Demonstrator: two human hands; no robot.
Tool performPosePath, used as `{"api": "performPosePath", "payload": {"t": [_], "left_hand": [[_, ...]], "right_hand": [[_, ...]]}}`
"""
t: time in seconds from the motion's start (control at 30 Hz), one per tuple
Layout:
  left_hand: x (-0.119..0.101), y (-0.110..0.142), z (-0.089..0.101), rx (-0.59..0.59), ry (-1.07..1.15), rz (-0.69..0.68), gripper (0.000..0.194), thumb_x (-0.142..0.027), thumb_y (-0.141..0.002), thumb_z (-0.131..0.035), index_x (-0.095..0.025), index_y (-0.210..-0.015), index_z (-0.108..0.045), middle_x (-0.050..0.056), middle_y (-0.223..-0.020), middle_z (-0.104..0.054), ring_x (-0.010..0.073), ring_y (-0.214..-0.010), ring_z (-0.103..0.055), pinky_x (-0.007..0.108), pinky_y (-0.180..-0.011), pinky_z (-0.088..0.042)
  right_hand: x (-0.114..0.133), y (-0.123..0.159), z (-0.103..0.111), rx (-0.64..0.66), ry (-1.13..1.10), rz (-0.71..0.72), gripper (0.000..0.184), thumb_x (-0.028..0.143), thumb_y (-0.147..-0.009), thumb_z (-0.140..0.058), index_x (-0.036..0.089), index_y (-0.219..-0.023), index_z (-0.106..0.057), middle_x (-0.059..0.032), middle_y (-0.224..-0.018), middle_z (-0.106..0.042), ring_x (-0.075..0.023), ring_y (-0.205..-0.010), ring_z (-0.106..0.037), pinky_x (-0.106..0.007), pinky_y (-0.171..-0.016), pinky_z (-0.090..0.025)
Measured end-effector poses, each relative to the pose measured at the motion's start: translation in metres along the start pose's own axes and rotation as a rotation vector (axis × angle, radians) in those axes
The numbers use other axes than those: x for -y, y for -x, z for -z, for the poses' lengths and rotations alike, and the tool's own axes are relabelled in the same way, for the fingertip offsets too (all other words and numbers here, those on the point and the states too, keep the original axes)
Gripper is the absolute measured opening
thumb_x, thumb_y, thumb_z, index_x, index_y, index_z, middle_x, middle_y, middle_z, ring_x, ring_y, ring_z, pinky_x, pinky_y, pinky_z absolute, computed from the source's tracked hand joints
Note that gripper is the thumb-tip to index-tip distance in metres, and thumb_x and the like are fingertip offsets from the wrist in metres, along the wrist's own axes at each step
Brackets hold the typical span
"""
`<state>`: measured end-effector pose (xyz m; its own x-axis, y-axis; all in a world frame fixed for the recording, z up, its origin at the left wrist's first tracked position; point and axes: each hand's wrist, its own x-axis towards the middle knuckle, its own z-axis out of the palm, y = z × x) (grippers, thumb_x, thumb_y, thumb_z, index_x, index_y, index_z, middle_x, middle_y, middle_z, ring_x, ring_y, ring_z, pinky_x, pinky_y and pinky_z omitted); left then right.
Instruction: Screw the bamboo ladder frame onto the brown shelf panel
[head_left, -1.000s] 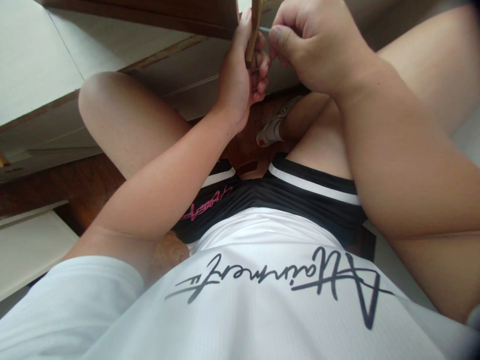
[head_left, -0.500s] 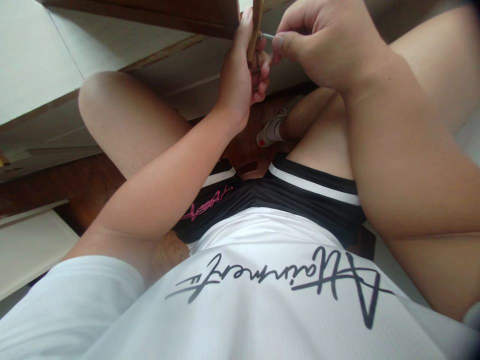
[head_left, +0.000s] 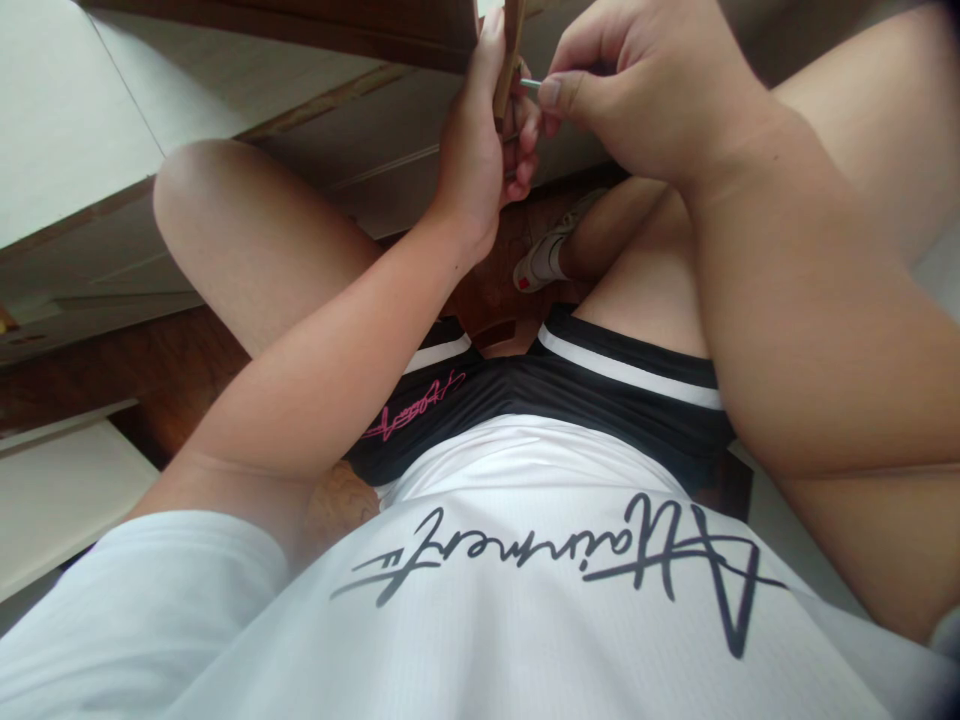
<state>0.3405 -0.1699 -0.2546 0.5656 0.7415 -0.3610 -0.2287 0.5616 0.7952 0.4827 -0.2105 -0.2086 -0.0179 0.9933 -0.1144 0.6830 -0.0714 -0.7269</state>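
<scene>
While left hand [head_left: 484,135] holds wooden strip [head_left: 511,65] | right hand [head_left: 637,90] pinches thin rod [head_left: 530,83] | pale surface [head_left: 67,110] leftward | brown floor [head_left: 499,275] below

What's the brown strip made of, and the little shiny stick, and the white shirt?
The brown strip looks like wood, smooth and maybe varnished: it's warm brown with straight edges. The little stick seems metal, for its silvery shine, but could be plastic. The white shirt looks like matt cloth, because it creases.

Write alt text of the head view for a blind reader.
Near the top edge, a left hand grips a narrow wooden strip while the right hand pinches a thin pale rod beside it. Below are black shorts and a white shirt.
</scene>
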Motion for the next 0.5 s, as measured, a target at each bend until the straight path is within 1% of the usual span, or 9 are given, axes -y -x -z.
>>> {"api": "performPosePath", "payload": {"t": [0.07,0.17,0.37,0.5], "left_hand": [[0.0006,-0.0004,0.0006,0.005,0.012,-0.013,0.048,-0.05,-0.104,-0.033,-0.017,-0.073,-0.048,-0.003,-0.055,-0.042,0.0074,-0.04,-0.039,0.016,-0.036,-0.02],[0.001,-0.001,0.0012,-0.003,-0.019,-0.006,0.048,-0.049,-0.104,-0.031,-0.017,-0.072,-0.047,-0.003,-0.056,-0.042,0.0066,-0.04,-0.039,0.015,-0.036,-0.021],[-0.0008,-0.0017,0.0006,-0.017,-0.041,-0.002,0.049,-0.049,-0.104,-0.031,-0.016,-0.072,-0.048,-0.003,-0.055,-0.042,0.0066,-0.039,-0.04,0.015,-0.036,-0.022],[-0.0017,-0.0003,-0.0004,-0.035,-0.02,0.026,0.049,-0.049,-0.104,-0.031,-0.015,-0.075,-0.051,-0.004,-0.055,-0.044,0.0065,-0.038,-0.04,0.015,-0.037,-0.021]], "right_hand": [[-0.0001,-0.0002,-0.001,0.0,0.004,-0.001,0.023,0.019,-0.09,-0.057,0.008,-0.084,-0.076,0.0033,-0.065,-0.052,-0.0038,-0.07,-0.05,-0.018,-0.069,-0.033],[-0.0002,0.0001,-0.0009,-0.01,0.026,-0.001,0.023,0.021,-0.09,-0.057,0.008,-0.083,-0.076,0.0033,-0.064,-0.051,-0.0035,-0.068,-0.048,-0.019,-0.068,-0.033],[-0.0008,0.0022,0.0023,-0.032,0.048,-0.008,0.025,0.023,-0.092,-0.058,0.008,-0.09,-0.077,0.0039,-0.061,-0.046,-0.0029,-0.062,-0.038,-0.021,-0.063,-0.028],[-0.0006,0.002,0.0022,-0.06,0.036,-0.047,0.022,0.023,-0.09,-0.06,0.01,-0.088,-0.077,0.0039,-0.059,-0.043,-0.0041,-0.059,-0.033,-0.024,-0.058,-0.022]]}}
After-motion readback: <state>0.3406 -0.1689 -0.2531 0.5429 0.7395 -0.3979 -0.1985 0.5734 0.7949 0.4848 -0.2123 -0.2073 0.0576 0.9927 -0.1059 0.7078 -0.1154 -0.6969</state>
